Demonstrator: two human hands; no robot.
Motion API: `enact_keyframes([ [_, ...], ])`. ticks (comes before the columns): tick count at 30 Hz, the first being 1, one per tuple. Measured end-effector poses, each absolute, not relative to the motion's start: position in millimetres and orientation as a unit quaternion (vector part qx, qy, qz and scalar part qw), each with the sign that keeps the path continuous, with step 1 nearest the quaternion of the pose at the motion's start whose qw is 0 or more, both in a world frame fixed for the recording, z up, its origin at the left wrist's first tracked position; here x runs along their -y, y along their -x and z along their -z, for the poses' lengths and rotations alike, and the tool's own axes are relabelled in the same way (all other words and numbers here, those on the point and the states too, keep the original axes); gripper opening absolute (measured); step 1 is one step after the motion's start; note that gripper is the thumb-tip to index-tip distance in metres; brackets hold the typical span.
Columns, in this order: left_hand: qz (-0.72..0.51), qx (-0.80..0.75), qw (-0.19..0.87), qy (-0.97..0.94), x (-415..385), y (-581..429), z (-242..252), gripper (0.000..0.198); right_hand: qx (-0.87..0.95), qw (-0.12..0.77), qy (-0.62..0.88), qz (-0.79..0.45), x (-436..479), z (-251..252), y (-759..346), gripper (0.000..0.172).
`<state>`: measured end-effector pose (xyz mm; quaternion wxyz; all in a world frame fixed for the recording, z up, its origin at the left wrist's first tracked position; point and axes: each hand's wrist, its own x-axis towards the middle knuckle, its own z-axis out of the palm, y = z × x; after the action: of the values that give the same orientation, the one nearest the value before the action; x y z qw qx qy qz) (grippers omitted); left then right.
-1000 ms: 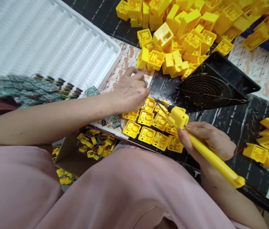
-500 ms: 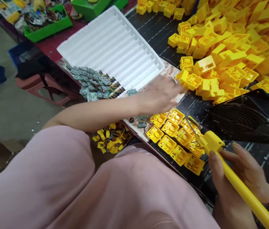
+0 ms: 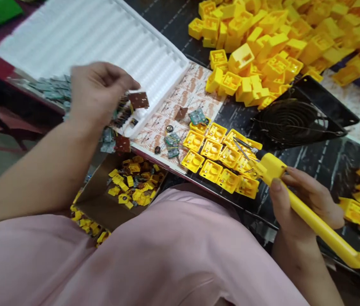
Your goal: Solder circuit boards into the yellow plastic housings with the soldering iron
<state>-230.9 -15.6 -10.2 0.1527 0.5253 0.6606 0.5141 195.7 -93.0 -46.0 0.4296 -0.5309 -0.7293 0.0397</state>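
Note:
My left hand (image 3: 100, 95), near the front right of the white foam tray (image 3: 173, 55), is closed on a small brown circuit board (image 3: 139, 100) with thin wires; its thumb is hidden. Below it, another brown board (image 3: 123, 144) hangs by the table edge. My right hand (image 3: 307, 202) grips a yellow long-handled tool (image 3: 313, 214) with thin metal prongs, possibly a soldering iron. The prongs are over a block of open yellow housings (image 3: 211, 148) set in rows; contact cannot be told.
Green circuit boards (image 3: 172, 144) and small round black parts (image 3: 157, 149) lie left of the rows. A large heap of yellow housings (image 3: 246, 55) fills the back. A black fan (image 3: 301, 114) stands at right. Below the edge is a cardboard box (image 3: 97, 195) of yellow pieces.
My left hand has moved left, from beside the yellow heap to the foam tray, where it now has a brown board. My right hand keeps its grip on the yellow tool. The view has shifted.

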Motion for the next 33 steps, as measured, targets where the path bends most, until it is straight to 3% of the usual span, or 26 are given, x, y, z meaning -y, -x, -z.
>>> enact_keyframes([
  [2, -0.589, -0.62, 0.19, -0.482, 4, 229, 5, 0.032, 0.72, 0.446, 0.532, -0.005, 97, 45, -196, 0.026],
  [6, -0.538, -0.633, 0.268, -0.488, -11, 216, -3, 0.028, 0.7, 0.448, 0.556, -0.011, 105, 44, -202, 0.026],
  [11, -0.457, -0.661, 0.144, -0.578, -3, 219, -5, 0.02, 0.683, 0.447, 0.578, -0.005, 110, 50, -218, 0.028],
  [14, -0.339, -0.704, 0.09, -0.617, 13, 234, -9, 0.017, 0.675, 0.461, 0.576, -0.011, 104, 56, -223, 0.028],
  [18, -0.106, -0.713, 0.017, -0.693, 32, 245, -4, 0.035, 0.692, 0.481, 0.538, -0.002, 96, 63, -220, 0.029],
  [20, -0.075, -0.696, 0.012, -0.714, 35, 245, 6, 0.04, 0.698, 0.487, 0.525, -0.01, 95, 64, -218, 0.029],
  [25, -0.108, -0.677, 0.023, -0.728, 28, 238, 29, 0.038, 0.697, 0.489, 0.524, -0.017, 98, 62, -216, 0.028],
  [30, -0.148, -0.647, 0.118, -0.739, 31, 227, 17, 0.04, 0.703, 0.492, 0.514, -0.01, 100, 57, -215, 0.033],
  [33, -0.341, -0.657, 0.159, -0.654, 30, 224, 4, 0.034, 0.717, 0.492, 0.494, -0.013, 100, 56, -211, 0.037],
])
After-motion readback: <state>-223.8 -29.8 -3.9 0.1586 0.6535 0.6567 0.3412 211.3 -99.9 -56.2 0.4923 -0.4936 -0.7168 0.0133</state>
